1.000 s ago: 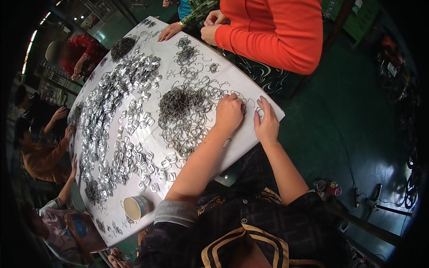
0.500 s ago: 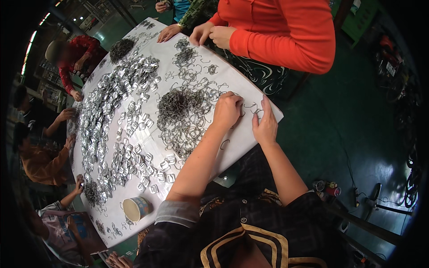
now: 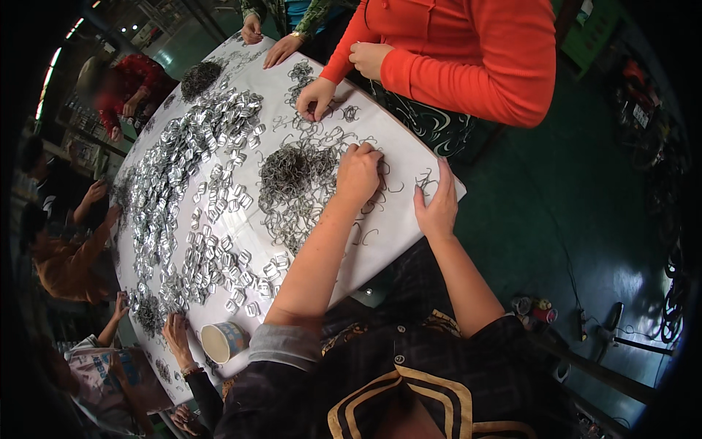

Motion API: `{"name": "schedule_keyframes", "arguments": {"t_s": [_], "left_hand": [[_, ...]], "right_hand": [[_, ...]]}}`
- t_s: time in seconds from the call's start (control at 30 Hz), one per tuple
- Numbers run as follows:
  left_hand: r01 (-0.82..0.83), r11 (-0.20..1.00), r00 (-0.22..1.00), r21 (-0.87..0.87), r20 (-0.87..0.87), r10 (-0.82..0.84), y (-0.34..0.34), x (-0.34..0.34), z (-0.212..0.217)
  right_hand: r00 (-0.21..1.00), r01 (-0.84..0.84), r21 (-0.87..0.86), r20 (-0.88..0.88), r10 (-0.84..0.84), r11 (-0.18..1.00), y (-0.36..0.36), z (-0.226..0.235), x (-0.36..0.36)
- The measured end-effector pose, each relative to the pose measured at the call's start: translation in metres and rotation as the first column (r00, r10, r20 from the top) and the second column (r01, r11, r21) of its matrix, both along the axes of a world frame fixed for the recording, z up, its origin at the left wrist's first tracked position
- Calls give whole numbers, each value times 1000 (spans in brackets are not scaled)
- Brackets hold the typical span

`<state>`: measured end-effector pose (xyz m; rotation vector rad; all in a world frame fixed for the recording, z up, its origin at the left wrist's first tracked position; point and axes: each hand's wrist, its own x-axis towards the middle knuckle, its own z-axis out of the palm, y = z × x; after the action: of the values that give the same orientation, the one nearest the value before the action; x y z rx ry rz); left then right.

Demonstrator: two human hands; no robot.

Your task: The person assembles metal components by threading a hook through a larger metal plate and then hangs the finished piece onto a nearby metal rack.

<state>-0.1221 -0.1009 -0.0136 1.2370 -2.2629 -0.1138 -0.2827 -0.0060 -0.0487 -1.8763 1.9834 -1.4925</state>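
Curved dark wire hooks (image 3: pixel 291 172) lie in a tangled heap on the white-covered table, with looser ones spread around it. At the heap's right side my left hand (image 3: pixel 358 175) is closed, its fingers bent down to the table among loose hooks; what the fingertips hold is hidden. My right hand (image 3: pixel 439 208) rests near the table's right corner, thumb and fingers apart. A few small hooks (image 3: pixel 425 178) lie in the gap between that thumb and the fingers.
Many shiny silver metal pieces (image 3: pixel 172 168) cover the table's middle and left. A paper tub (image 3: pixel 224 342) stands by the near edge. Across the corner, a person in an orange-red top (image 3: pixel 468 66) reaches onto the table. Other people work along the far and left sides.
My left hand has moved slightly left and away from me, toward the heap. My right hand stays nearly in place. The orange-red-sleeved person's hand has reached onto the hooks; another hand has come beside the tub.
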Motion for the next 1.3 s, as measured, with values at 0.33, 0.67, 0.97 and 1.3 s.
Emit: {"name": "schedule_keyframes", "arguments": {"t_s": [0.33, 0.67, 0.97, 1.3], "left_hand": [[249, 964, 966, 88, 40, -254, 19, -51, 0], [310, 951, 854, 14, 435, -285, 20, -67, 22], [320, 943, 911, 89, 247, -332, 27, -57, 25], [346, 932, 930, 110, 92, -356, 19, -46, 20]], "right_hand": [[990, 134, -35, -43, -135, 990, 0, -14, -3], [982, 186, 88, -38, -183, 979, 0, -15, -4], [983, 182, 100, -50, -177, 978, 1, -14, -5], [984, 161, 89, -96, -152, 983, 2, -18, -5]]}}
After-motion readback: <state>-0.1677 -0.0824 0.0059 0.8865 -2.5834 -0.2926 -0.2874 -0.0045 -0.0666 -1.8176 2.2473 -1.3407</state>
